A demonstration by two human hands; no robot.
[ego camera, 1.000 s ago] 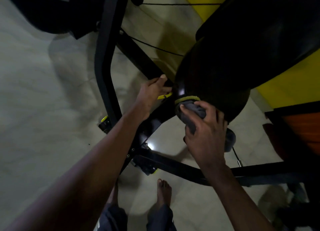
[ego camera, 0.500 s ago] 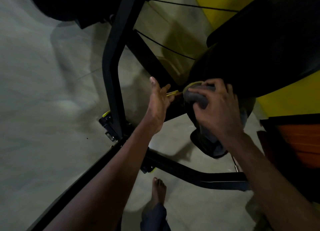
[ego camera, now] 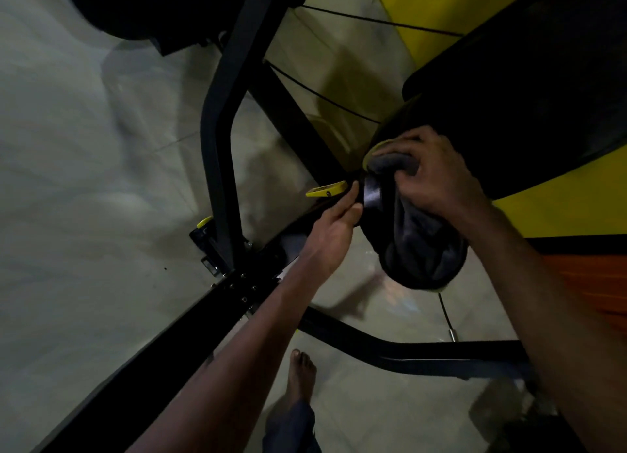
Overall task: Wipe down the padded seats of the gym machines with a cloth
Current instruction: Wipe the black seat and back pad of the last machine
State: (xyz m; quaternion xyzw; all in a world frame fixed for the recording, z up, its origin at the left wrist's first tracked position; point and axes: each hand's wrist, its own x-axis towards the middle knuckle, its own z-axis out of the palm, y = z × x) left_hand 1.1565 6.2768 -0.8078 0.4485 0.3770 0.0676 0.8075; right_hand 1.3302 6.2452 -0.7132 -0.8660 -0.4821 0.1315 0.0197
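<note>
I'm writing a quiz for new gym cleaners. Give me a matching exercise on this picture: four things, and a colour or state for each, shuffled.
Things:
1. cloth
2. adjustment tab
3. right hand
4. foot

Colour or state:
a. bare, on the floor
b. grey
c. yellow
d. grips the cloth

Pairs: 1-b, 2-c, 3-d, 4-a.

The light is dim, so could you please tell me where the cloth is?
In the head view, right of centre, the grey cloth is gripped by the right hand against the black padded seat, right of the yellow lever.
</note>
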